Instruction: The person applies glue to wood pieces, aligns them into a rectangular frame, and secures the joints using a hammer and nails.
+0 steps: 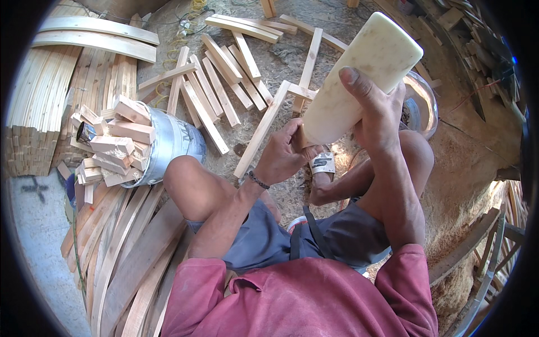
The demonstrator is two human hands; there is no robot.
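Note:
My right hand (379, 112) is wrapped around a large cream-white plastic bottle (387, 45), its thumb lying along the upper face. The bottle is tilted, with its broad base up to the right and its narrower end down to the left. At that lower end, my left hand (283, 151) is closed, thumb and fingers pinching a small pale wooden piece (306, 138) that is mostly hidden. Whether the piece touches the bottle's tip cannot be seen. Just beyond my left hand, a long wooden strip (261, 129) lies on the ground, its far end meeting a short crosswise strip (301, 91).
A metal bucket (171, 146) full of wood blocks (132, 131) stands by my left knee. Several loose strips (210, 84) lie ahead on the ground. Stacked boards (39, 106) fill the far left, and long planks (132, 241) lie beside me. A clear round container (421, 104) sits behind the bottle.

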